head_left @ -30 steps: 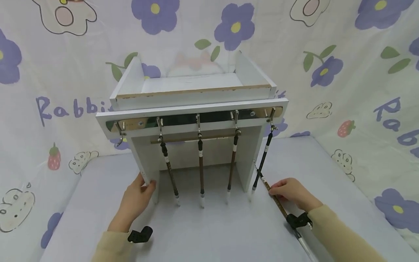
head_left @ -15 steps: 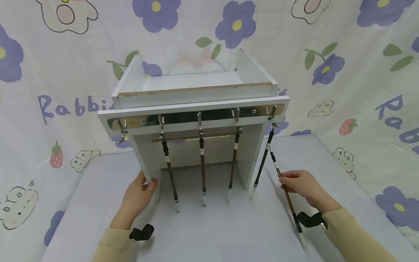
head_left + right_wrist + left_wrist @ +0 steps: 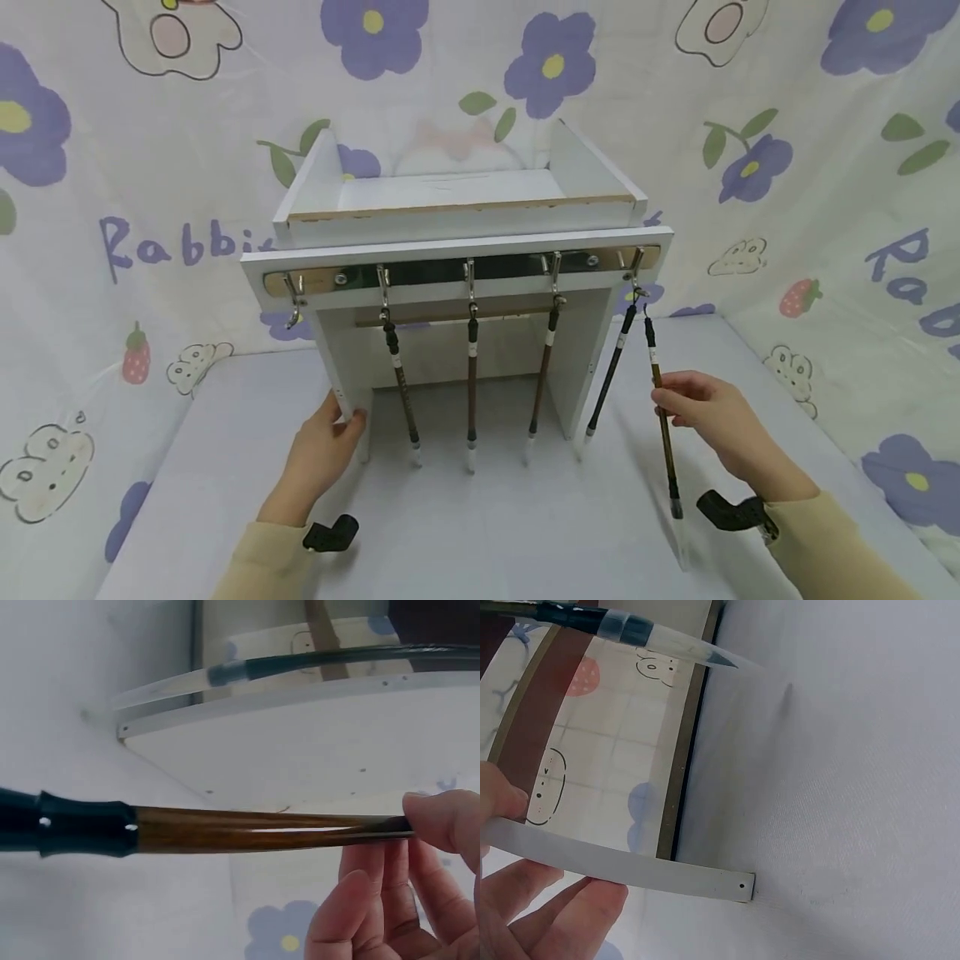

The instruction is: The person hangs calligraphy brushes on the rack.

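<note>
A white wooden rack [image 3: 450, 221] stands on the table, with a metal hook strip [image 3: 427, 272] along its front board. Several calligraphy brushes [image 3: 472, 379] with clear caps hang from its hooks by their loops. Nothing hangs on the leftmost hook [image 3: 294, 307]. My left hand [image 3: 318, 458] holds the rack's left side panel [image 3: 622, 864], thumb on one face and fingers on the other. To the right of the rack, my right hand [image 3: 712, 417] pinches a brown-handled calligraphy brush [image 3: 665, 442] at its upper shaft. This brush is nearly upright, loop up and capped tip down, close to the rightmost hanging brush [image 3: 615, 367].
A white cloth [image 3: 480, 542] covers the table, and a flowered curtain [image 3: 750, 75] closes off the back and sides. The rack's top is an open tray [image 3: 442, 187] with low walls. A wooden crossbar [image 3: 517, 312] runs behind the hanging brushes.
My right hand has risen and moved right, lifting the brush from a slant along the table to nearly upright. The left hand keeps its hold on the side panel.
</note>
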### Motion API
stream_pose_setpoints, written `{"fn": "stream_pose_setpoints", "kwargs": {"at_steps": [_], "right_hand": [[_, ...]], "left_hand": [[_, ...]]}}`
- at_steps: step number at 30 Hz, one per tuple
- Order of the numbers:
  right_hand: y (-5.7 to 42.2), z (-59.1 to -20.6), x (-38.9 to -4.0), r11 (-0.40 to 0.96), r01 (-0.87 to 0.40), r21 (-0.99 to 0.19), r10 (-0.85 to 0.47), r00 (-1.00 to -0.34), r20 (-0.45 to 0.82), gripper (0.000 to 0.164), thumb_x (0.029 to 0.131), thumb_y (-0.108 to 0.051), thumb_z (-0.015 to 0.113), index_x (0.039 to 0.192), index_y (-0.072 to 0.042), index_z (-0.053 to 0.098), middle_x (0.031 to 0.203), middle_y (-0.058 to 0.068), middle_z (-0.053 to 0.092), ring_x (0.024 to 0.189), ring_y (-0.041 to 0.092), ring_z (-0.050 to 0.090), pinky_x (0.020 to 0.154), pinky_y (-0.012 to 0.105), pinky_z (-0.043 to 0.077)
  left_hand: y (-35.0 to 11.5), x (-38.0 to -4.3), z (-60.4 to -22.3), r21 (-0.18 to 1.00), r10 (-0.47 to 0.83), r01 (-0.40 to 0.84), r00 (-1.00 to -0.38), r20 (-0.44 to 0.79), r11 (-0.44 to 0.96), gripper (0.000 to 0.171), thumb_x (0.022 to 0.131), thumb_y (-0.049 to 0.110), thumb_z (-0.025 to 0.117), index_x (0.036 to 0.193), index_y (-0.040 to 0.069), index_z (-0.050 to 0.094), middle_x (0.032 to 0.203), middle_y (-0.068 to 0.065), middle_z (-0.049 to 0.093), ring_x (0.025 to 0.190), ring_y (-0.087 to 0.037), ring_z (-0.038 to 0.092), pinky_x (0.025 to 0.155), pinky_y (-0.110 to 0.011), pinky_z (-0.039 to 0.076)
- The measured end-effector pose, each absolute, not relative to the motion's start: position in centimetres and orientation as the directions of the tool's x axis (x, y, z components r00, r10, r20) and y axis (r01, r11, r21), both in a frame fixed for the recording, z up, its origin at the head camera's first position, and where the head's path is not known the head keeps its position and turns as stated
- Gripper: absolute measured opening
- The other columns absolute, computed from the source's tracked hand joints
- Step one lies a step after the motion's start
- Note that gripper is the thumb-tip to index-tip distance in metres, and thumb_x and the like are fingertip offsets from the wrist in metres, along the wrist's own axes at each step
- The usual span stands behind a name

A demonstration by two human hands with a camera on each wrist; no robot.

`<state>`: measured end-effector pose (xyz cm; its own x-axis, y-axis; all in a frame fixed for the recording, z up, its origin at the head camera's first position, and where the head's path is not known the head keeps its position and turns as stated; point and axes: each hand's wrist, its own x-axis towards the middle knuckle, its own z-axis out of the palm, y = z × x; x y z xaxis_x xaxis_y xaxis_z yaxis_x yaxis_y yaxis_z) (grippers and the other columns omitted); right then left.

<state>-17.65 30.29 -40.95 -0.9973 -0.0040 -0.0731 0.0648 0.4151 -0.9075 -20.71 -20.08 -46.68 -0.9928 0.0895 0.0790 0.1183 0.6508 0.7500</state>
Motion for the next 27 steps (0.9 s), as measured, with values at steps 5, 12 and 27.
{"fn": "stream_pose_setpoints", "kwargs": {"at_steps": [5,12,27], "right_hand": [[30.0,-40.6,-17.4,0.415,0.002,-0.910,0.008,-1.000,0.002,0.046,0.093,-0.039,0.065,0.120,-0.003,0.057,0.103,0.002,0.067,0.092,0.018,0.064,0.079,0.028,0.053],[29.3,-40.1,-16.9,0.378,-0.090,-0.921,0.047,-0.992,0.117,0.035,0.093,-0.031,0.065,0.117,-0.006,0.059,0.099,0.000,0.065,0.088,0.014,0.065,0.072,0.025,0.053],[27.7,-38.8,-16.3,0.418,-0.316,-0.851,0.313,-0.830,0.462,0.023,0.093,-0.005,0.063,0.115,0.000,0.062,0.092,0.001,0.065,0.078,0.013,0.061,0.063,0.015,0.049]], "left_hand": [[-20.1,-20.7,-46.5,0.755,0.090,0.123,-0.992,0.085,0.644,0.057,0.101,0.039,0.046,0.152,0.021,0.027,0.144,-0.022,0.043,0.117,-0.039,0.057,0.084,-0.055,0.052],[-20.1,-20.6,-46.6,0.758,0.096,0.138,-0.990,0.100,0.637,0.058,0.101,0.037,0.047,0.152,0.020,0.027,0.144,-0.021,0.044,0.115,-0.039,0.058,0.083,-0.054,0.052],[-20.1,-20.7,-46.7,0.756,0.084,0.123,-0.992,0.090,0.643,0.059,0.101,0.037,0.048,0.152,0.019,0.027,0.143,-0.022,0.045,0.115,-0.039,0.058,0.083,-0.053,0.053]]}}
